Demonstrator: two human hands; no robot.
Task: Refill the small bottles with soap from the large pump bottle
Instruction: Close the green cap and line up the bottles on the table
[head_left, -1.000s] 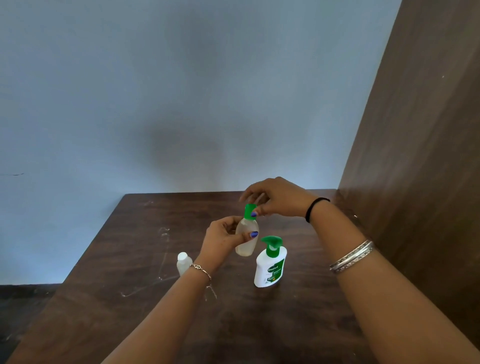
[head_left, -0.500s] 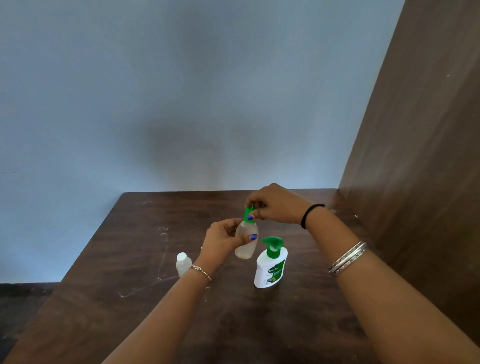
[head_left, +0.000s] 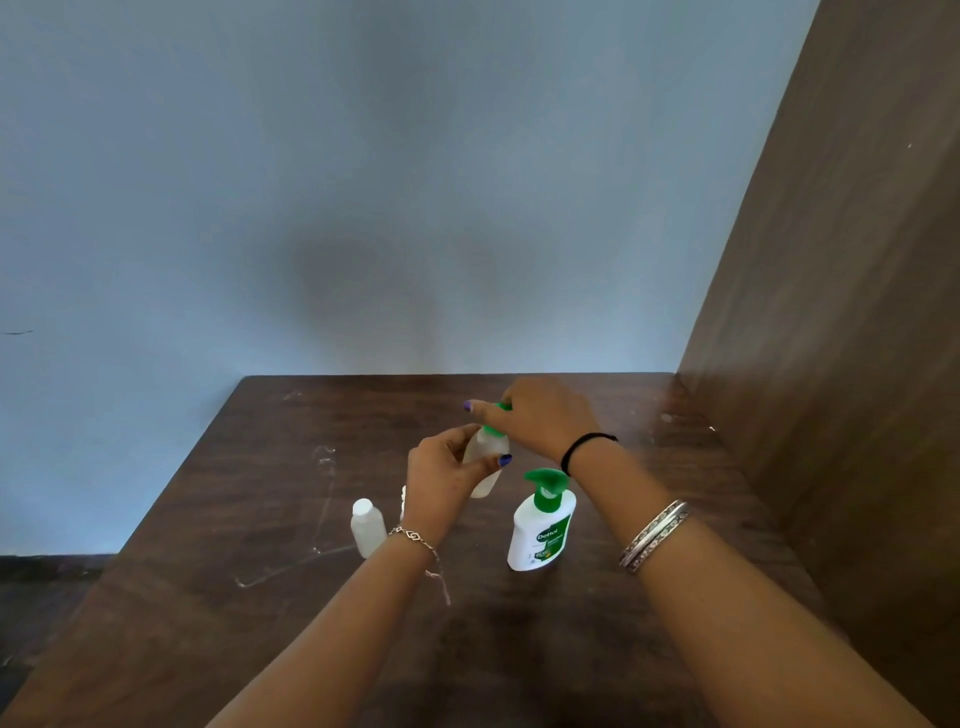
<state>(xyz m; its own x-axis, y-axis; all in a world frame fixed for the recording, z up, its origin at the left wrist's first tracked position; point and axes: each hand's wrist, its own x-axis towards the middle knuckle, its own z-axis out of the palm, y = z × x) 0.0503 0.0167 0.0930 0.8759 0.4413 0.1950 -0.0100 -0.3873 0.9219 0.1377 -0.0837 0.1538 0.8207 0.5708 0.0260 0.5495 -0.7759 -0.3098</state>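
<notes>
Left hand (head_left: 441, 480) wrapped around clear small bottle (head_left: 485, 462), steadying it; right hand (head_left: 540, 415) pinching green cap (head_left: 498, 418), likely unscrewing.

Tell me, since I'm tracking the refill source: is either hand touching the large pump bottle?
No: the large pump bottle stands alone on the table, while both hands grip the small bottle.

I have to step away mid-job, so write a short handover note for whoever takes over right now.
Left hand: holds the clear small bottle above the table.
Right hand: fingers on its green cap; whether the cap is on or off is unclear.
Pump bottle stands right of it, untouched. White small bottle stands capped on the left.
Done: no pumping visible. Left: filling the small bottles.
</notes>
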